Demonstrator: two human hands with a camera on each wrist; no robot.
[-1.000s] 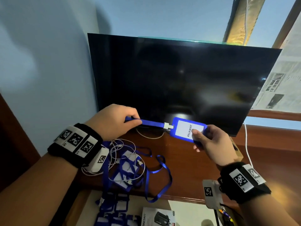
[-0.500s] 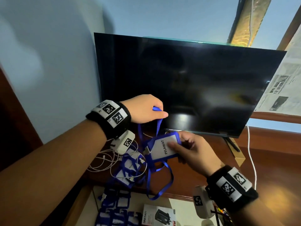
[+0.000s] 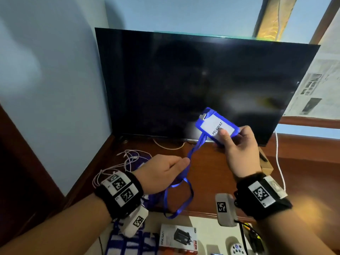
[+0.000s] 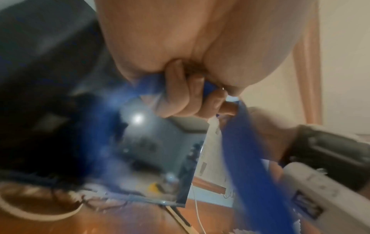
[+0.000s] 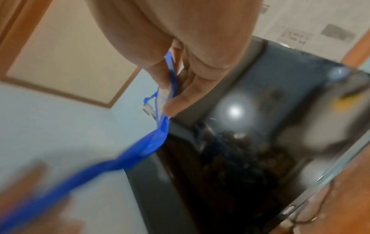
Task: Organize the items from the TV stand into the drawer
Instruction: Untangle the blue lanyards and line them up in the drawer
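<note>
We hold the blue badge holder (image 3: 217,126) up in front of the dark TV (image 3: 202,85), its white card reading PELAWAT facing us. Our right hand (image 3: 239,150) pinches its lower end, thumb on the card and fingers behind. From its top clip the blue lanyard (image 3: 193,151) runs twisted toward seven o'clock into our left hand (image 3: 161,173), whose fingers curl around the strap, as the left wrist view shows. Below that hand the strap hangs in a loose loop over the front edge of the wooden TV stand (image 3: 211,172).

At nine o'clock from the left hand, thin white cables (image 3: 127,159) lie tangled on the stand, and more blue straps lie partly hidden under the wrist. A white cord (image 3: 279,162) hangs down at the TV's right edge.

At six o'clock, in the open drawer (image 3: 206,225), we see a row of blue badge holders (image 3: 128,243), a boxed adapter (image 3: 178,238) just beside them, and a small white remote (image 3: 237,249) further right.
</note>
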